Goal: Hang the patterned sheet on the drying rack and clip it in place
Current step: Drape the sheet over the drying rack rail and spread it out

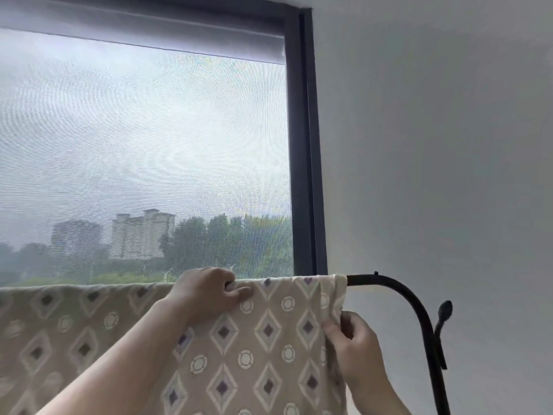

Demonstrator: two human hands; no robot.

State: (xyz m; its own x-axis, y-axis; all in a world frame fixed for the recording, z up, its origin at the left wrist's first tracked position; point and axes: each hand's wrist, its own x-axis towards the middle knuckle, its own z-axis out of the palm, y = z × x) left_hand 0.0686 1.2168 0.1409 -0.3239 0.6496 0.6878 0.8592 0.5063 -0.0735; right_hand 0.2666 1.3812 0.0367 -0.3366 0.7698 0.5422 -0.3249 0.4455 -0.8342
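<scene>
The patterned sheet (269, 348), beige with diamonds and circles, hangs over the top bar of the black drying rack (398, 290). It covers the bar from the left edge of view to just short of the bar's right bend. My left hand (209, 295) grips the sheet's fold on top of the bar, fingers curled over it. My right hand (356, 348) pinches the sheet's right side edge a little below the bar. No clip shows in either hand.
A black hook (444, 313) sticks out from the rack's curved right post. Behind the rack is a large window with a mesh screen (143, 163) and a dark frame (305, 145). A plain grey wall (434, 145) fills the right side.
</scene>
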